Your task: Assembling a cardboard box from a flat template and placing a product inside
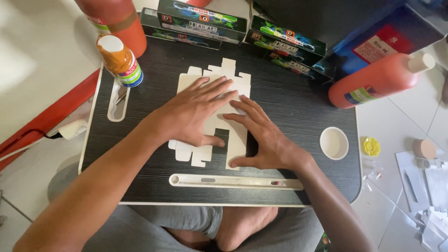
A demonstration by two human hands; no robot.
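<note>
A flat white cardboard box cutout [235, 79] with tabs lies unfolded on the dark wood-grain lap desk [298, 107]. My left hand [193, 112] presses flat on its middle, fingers spread and pointing to the far right. My right hand [261, 135] lies on the cutout's right side, thumb at the lower edge and fingertips meeting those of the left hand. Both palms hide much of the card.
An orange bottle with a white cap [120, 59] stands at the far left; a large orange bottle [380, 79] lies at the right. Dark printed boxes [200, 21] line the far edge. A round white cup recess [334, 143] and a pen slot [233, 181] are in the desk. Paper scraps [431, 186] lie on the floor tiles.
</note>
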